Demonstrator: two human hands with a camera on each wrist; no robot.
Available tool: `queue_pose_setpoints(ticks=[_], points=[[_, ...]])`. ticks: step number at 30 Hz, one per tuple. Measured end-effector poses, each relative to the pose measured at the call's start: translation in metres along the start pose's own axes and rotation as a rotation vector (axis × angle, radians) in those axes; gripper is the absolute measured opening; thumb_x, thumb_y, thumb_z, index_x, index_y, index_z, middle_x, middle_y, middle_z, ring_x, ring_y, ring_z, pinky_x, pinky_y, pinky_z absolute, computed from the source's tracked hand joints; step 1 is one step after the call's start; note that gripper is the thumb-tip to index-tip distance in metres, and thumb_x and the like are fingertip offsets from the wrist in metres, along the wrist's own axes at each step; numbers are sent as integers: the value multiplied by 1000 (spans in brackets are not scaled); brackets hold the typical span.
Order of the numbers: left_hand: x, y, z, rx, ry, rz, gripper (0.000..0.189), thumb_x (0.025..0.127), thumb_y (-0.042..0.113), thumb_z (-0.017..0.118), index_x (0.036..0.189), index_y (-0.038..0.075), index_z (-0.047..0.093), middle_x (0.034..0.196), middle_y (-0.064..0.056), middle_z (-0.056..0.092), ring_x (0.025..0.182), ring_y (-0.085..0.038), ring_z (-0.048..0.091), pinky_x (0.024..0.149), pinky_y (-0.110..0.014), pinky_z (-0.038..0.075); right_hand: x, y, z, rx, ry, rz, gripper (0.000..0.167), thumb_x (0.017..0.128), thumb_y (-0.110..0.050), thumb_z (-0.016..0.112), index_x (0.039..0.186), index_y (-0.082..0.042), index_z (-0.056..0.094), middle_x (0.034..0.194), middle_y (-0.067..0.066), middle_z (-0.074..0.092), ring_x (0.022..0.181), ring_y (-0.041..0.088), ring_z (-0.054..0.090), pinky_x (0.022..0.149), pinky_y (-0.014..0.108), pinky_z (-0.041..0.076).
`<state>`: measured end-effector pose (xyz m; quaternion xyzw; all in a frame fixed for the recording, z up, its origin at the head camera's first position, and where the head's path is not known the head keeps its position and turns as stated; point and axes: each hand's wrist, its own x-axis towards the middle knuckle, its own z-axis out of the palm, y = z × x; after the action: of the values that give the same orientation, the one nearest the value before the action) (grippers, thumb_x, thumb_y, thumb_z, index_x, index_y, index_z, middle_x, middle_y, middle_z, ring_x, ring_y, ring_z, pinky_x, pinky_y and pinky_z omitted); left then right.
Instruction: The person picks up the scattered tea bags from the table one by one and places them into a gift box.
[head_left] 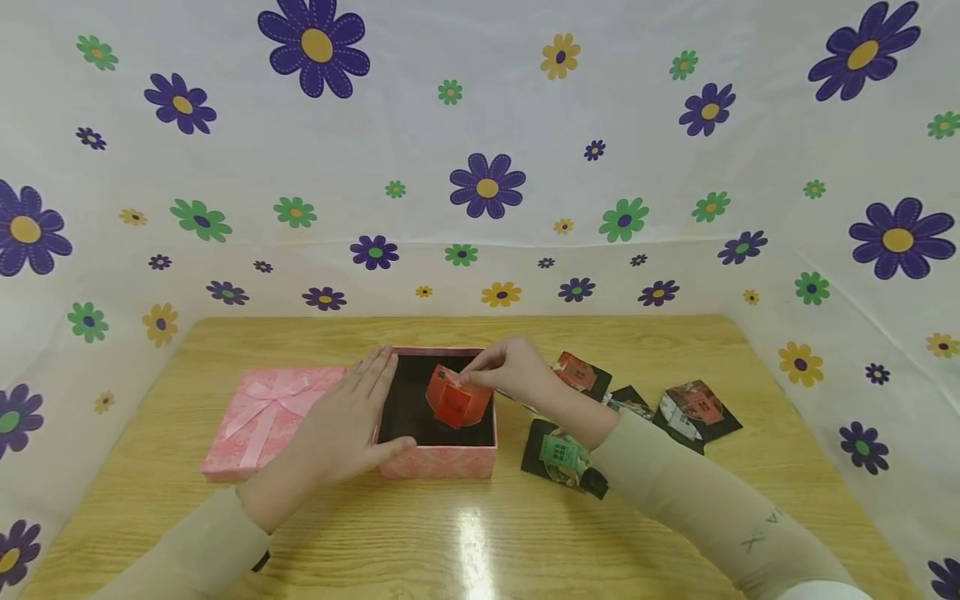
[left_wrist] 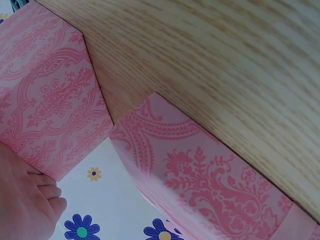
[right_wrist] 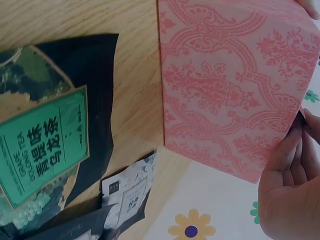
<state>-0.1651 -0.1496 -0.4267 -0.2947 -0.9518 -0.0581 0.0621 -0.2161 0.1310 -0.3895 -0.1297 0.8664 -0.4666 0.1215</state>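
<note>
A pink patterned box (head_left: 442, 462) with a black interior stands uncovered at the middle of the table. My left hand (head_left: 351, 425) rests along its left rim with fingers extended, the thumb by the front edge. In the left wrist view those fingers touch the box's pink side wall (left_wrist: 52, 100). My right hand (head_left: 517, 371) pinches the top of a tea packet with a red label (head_left: 454, 407), over the box's opening. From the right wrist, only a dark corner of that packet shows between the fingers, beyond the box wall (right_wrist: 220, 95).
The pink lid with a ribbon bow (head_left: 258, 417) lies left of the box. To the right lie several dark tea packets: one with a green label (head_left: 562, 454), others with red labels (head_left: 701, 404). A flowered white cloth (head_left: 487, 108) surrounds the wooden table (head_left: 360, 542).
</note>
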Motion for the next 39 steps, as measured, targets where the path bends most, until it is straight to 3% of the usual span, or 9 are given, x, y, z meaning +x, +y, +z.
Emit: queue_pose_setpoints(ticks=[3,6,10,14,24,28,31,35,39], points=[[0,0,-1,-3,1,-3,109,94,67,65,164,-7,27,175,-23,23,164,-39,24,132,-53,28,0,-1,-2,-36,-17,-26,10,92,-18,84,94,-9,87,94,7,83,71,11,56,59,26,40],[0,0,0,-3,-1,-6,109,94,67,65,164,-7,27,176,-22,22,164,-39,23,132,-53,29,0,-1,-4,-17,-27,-16,10,94,-18,82,96,-9,87,91,7,83,73,10,66,65,27,53],[0,-1,1,-10,1,-8,109,94,66,65,165,-6,27,176,-22,22,164,-38,23,132,-53,28,-1,2,-7,32,-25,5,13,96,-15,80,102,-5,85,90,8,82,85,27,78,80,43,65],[0,-2,3,-11,10,-7,109,93,65,66,165,-6,27,176,-21,22,165,-38,22,132,-53,28,-2,7,-12,55,0,12,15,95,-16,80,105,-5,85,94,11,82,97,40,78,89,55,64],[-1,-2,3,-30,2,-10,108,94,65,66,165,-6,27,176,-21,21,165,-39,21,132,-53,28,-8,29,-39,50,67,66,24,98,-20,78,116,-5,81,111,12,82,101,28,77,95,49,63],[-1,-2,4,-35,6,-7,109,94,66,66,165,-6,27,176,-22,21,165,-39,22,132,-53,28,-13,44,-55,70,105,93,27,99,-19,77,120,-2,79,117,15,81,88,10,74,83,34,63],[-1,-2,4,-34,10,-6,109,93,66,66,165,-6,27,176,-22,22,164,-39,22,132,-53,28,-22,53,-70,134,127,128,31,99,-19,76,123,0,77,109,14,81,70,8,64,67,34,57],[-1,-2,5,-29,10,-8,109,93,66,66,165,-6,27,176,-22,23,164,-39,22,132,-54,28,-38,63,-89,146,165,129,35,100,-19,75,127,2,74,106,4,81,77,5,66,80,42,61],[0,-3,6,-29,11,-8,109,93,67,66,165,-5,27,176,-21,22,165,-39,22,132,-53,28,-53,75,-107,105,202,126,40,101,-21,74,133,4,70,120,7,80,96,-2,70,109,52,56]])
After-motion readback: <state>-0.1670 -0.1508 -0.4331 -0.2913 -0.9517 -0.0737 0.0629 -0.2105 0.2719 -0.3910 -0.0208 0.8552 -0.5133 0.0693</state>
